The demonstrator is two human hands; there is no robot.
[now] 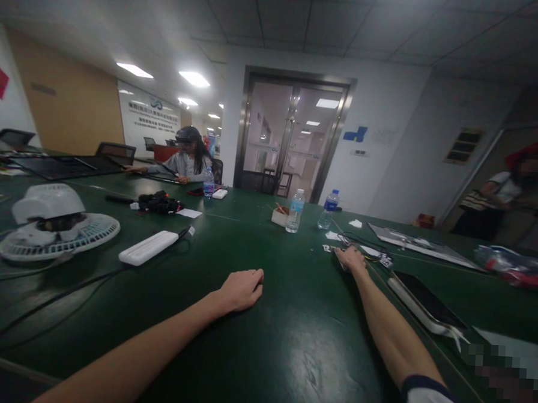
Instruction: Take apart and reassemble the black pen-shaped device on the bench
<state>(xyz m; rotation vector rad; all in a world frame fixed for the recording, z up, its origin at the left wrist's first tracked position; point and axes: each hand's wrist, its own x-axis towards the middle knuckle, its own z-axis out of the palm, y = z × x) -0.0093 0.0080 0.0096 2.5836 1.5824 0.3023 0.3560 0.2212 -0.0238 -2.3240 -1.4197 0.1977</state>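
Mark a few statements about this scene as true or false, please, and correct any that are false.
1. The left hand rests on the green table. True.
2. The right hand grips a water bottle. False: its fingers lie among small white papers.
3. A white fan sits on the table to the left of both hands. True.
4. The glass doors beyond the table stand wide open. False: they look shut.
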